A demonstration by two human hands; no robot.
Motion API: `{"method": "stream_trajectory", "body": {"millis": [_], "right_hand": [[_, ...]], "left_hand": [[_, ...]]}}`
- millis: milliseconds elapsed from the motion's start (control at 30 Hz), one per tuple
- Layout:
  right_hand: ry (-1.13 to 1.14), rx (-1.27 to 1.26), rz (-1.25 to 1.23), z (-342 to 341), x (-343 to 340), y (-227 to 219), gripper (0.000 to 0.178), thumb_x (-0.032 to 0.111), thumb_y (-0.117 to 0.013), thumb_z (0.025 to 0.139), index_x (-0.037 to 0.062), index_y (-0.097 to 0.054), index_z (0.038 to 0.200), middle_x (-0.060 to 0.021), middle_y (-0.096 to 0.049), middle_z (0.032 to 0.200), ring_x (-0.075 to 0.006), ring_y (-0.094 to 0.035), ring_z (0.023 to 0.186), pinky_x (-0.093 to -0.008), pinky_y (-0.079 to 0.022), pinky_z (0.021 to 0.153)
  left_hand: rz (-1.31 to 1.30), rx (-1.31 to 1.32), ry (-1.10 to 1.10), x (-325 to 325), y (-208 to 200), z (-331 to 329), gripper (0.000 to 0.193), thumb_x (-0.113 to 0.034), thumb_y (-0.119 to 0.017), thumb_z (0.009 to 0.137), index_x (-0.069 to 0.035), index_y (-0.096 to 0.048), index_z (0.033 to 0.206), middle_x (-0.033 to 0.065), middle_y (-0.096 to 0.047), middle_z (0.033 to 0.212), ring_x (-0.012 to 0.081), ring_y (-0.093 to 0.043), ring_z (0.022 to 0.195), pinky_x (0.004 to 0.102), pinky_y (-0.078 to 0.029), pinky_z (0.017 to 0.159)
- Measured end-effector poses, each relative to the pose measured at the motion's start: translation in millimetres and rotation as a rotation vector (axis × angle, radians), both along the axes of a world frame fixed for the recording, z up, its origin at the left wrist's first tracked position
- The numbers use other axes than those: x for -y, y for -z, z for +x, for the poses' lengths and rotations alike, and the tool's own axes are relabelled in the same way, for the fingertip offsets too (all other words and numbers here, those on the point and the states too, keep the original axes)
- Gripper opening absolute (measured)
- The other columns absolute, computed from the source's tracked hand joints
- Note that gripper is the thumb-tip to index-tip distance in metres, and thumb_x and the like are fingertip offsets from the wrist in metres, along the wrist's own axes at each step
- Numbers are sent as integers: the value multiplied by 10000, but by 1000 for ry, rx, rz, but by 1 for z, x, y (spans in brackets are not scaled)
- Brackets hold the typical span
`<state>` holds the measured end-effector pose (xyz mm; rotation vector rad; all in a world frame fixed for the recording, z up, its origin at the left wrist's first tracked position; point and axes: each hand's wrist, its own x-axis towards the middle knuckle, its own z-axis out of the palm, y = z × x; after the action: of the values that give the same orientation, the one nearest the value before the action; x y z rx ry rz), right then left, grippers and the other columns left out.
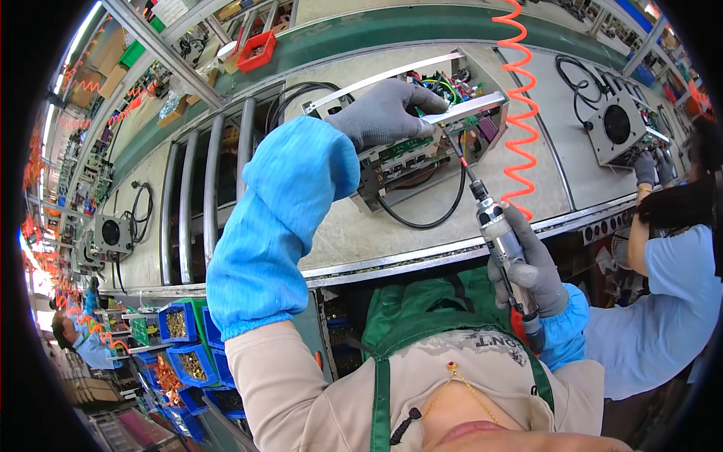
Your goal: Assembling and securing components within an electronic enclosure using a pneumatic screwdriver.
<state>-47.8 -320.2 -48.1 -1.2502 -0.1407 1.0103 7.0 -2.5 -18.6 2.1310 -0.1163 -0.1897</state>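
My left hand (388, 113), in a grey glove with a blue sleeve cover, is closed over the flat metal rail (474, 108) of an open metal chassis (369, 188), thumb and forefinger on either side of it. Inside the chassis lie circuit boards and coloured wires (448, 87). My right hand (535, 267), also gloved, wraps round a silver power screwdriver (501, 233). Its thin bit (457, 147) slants up to the rail, close beside my left thumb. Whether the bit sits on a screw is hidden. A black cable (422, 224) loops from the chassis onto the bench.
An orange coiled hose (520, 113) hangs just right of the chassis. Metal rollers (215, 181) lie to the left. At the right, a co-worker's gloved hands (654, 166) touch another chassis with a fan (617, 124). Blue bins (177, 324) of small parts stand lower left; a red tray (256, 51) is at the back.
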Motion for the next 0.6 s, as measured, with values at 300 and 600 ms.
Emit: {"method": "stream_trajectory", "body": {"millis": [300,600], "right_hand": [[34,7,0,-6,-4,-3,903,71,-588,681,206,-231,1500,-122,-574,822,-161,-588,519,-295,-535,490],[51,-42,88,-2,2,9,919,153,-634,676,223,-230,1499,-117,-576,811,-165,-585,505,-292,-540,488]], "left_hand": [[116,12,-39,3,1,-1,451,-93,-716,808,-70,-606,1245,106,-653,1160,173,-605,1044,308,-454,953],[62,444,-167,12,-18,-59,421,-189,-597,896,-59,-553,1294,139,-648,1155,220,-626,1031,321,-468,925]]}}
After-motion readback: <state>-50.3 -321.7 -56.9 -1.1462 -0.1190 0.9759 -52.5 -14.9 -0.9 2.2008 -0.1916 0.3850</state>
